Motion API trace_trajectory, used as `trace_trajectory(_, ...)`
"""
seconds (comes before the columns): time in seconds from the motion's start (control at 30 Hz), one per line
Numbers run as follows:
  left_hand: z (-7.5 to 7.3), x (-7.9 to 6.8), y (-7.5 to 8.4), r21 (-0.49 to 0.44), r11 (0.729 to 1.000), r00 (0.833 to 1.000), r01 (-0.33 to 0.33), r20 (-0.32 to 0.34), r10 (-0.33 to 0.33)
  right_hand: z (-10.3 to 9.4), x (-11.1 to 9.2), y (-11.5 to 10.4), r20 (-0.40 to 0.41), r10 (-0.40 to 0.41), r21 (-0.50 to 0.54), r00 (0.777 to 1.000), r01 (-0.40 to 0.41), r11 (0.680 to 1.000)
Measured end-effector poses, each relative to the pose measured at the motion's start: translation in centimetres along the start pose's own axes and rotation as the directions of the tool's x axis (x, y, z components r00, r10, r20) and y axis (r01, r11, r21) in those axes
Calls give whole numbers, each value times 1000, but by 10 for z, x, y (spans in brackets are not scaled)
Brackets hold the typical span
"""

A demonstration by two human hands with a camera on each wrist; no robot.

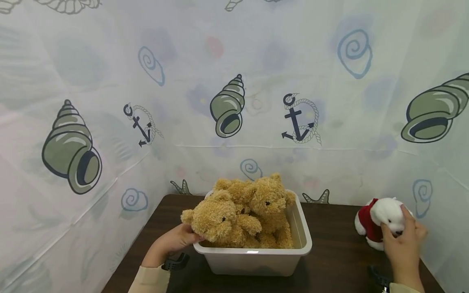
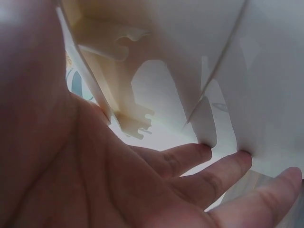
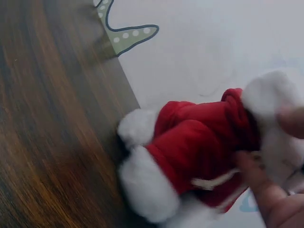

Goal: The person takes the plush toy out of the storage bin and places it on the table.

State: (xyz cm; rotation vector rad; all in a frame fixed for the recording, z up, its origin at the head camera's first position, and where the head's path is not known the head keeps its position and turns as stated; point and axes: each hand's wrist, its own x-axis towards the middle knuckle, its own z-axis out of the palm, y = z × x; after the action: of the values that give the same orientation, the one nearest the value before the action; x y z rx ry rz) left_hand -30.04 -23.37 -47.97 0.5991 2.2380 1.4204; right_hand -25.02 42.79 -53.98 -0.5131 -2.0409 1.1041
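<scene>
A white plastic bin [image 1: 256, 260] stands on the table, filled with curly tan teddy bears [image 1: 269, 199]. My left hand [image 1: 177, 240] holds the bin at its left rim, beside the front bear's head. In the left wrist view, fingertips [image 2: 244, 154] press against the bin's pale outer wall [image 2: 275, 104], and the thumb side reaches over the rim. At the table's right side, my right hand [image 1: 403, 240] grips a white plush bear [image 1: 392, 213] in a red top by its head. Thumb and fingers sit on either side of the head; its white legs point toward the table in the right wrist view.
The dark wood table [image 1: 333, 240] runs back to a pale curtain [image 1: 256, 53] printed with shells, anchors and starfish. The curtain also encloses the left and right sides. A dark band [image 1: 176, 262] is on the left wrist.
</scene>
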Motion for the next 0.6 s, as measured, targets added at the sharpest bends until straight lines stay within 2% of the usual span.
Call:
trace_trajectory(0.23,0,1,1,13,1000,1000,-15,3,15,-1,-1,-7,-74,53,-57,996,-57,997)
trace_trajectory(0.43,-1,0,1,-22,1000,1000,1,0,-1,-2,0,-7,-73,116,-30,991,-119,992)
trace_trajectory(0.6,0,0,-1,-21,1000,1000,-19,-1,19,-2,0,-7,-58,178,-31,982,-180,983)
